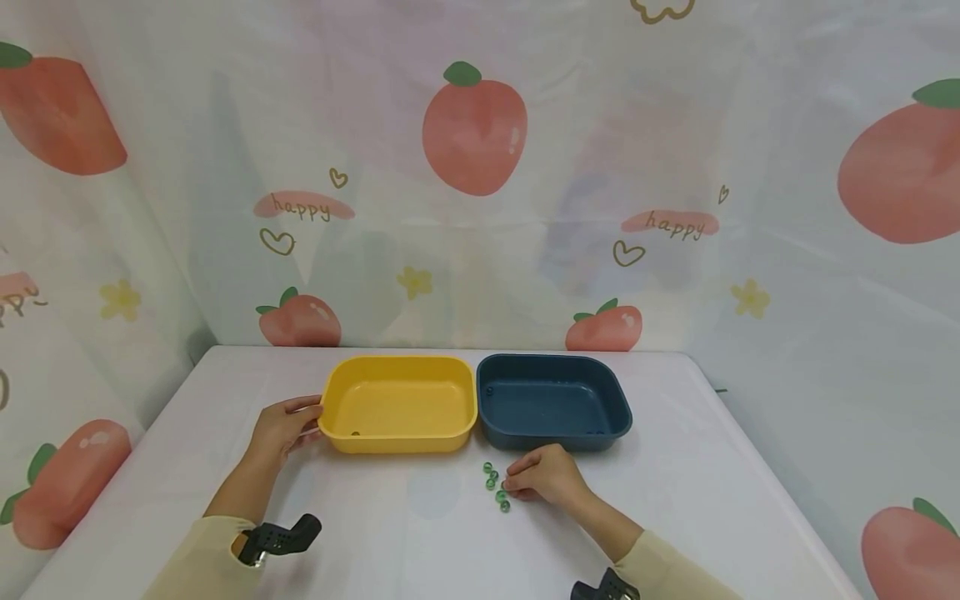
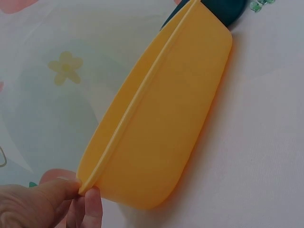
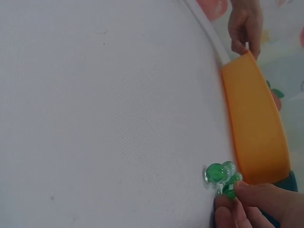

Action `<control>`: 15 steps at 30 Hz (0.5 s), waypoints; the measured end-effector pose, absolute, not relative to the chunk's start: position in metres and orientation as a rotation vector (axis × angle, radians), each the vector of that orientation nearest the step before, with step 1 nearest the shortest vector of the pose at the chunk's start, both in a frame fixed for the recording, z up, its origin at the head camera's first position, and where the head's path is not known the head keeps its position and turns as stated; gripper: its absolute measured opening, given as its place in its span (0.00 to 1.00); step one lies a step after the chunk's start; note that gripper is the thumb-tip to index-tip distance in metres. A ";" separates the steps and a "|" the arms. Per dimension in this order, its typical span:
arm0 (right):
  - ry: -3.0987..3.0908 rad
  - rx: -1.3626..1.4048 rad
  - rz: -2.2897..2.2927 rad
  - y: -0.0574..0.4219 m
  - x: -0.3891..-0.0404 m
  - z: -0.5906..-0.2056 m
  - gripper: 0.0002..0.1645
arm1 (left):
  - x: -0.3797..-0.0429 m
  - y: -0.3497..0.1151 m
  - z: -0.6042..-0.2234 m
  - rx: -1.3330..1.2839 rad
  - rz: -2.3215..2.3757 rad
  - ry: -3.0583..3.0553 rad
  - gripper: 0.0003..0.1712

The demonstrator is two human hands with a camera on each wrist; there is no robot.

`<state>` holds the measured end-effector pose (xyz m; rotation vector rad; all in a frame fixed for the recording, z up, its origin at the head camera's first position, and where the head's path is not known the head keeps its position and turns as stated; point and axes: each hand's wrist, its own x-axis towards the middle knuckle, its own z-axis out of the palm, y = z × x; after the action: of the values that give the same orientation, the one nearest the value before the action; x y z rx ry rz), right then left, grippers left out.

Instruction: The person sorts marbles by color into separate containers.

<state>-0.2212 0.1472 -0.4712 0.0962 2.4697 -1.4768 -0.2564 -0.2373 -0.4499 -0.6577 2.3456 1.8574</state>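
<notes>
My left hand [image 1: 283, 427] pinches the left rim of a yellow plastic bin [image 1: 397, 444], thumb on top and fingers beneath, as the left wrist view shows. Just in front of a dark blue bin [image 1: 555, 440], my right hand [image 1: 550, 476] is low over the table. Its thumb and forefinger pinch a green glass marble [image 3: 229, 191], partly hidden by the fingertips. Several more green marbles [image 1: 501, 496] lie in a loose line beside those fingers. One small marble [image 1: 356, 433] sits in the yellow bin, and dark marbles [image 1: 490, 391] show inside the blue one.
Both bins stand side by side near the back of a white-covered table [image 1: 420, 533]. Behind it hangs a cloth [image 1: 480, 250] printed with peaches, hearts and flowers. Each wrist wears a black camera strap [image 1: 277, 537].
</notes>
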 end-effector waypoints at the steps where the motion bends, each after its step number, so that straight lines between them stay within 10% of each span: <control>1: 2.462 0.103 -1.483 0.147 -0.221 -0.471 0.11 | -0.257 -0.237 -0.450 -0.660 1.855 2.347 0.26; 15: 2.323 0.133 -1.567 0.152 -0.219 -0.462 0.13 | -0.258 -0.236 -0.451 -0.689 1.838 2.342 0.26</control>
<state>-0.2191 0.1516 -0.4624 0.1333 2.3226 -1.5672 -0.2580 -0.2365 -0.4509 -0.6889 2.3422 1.8379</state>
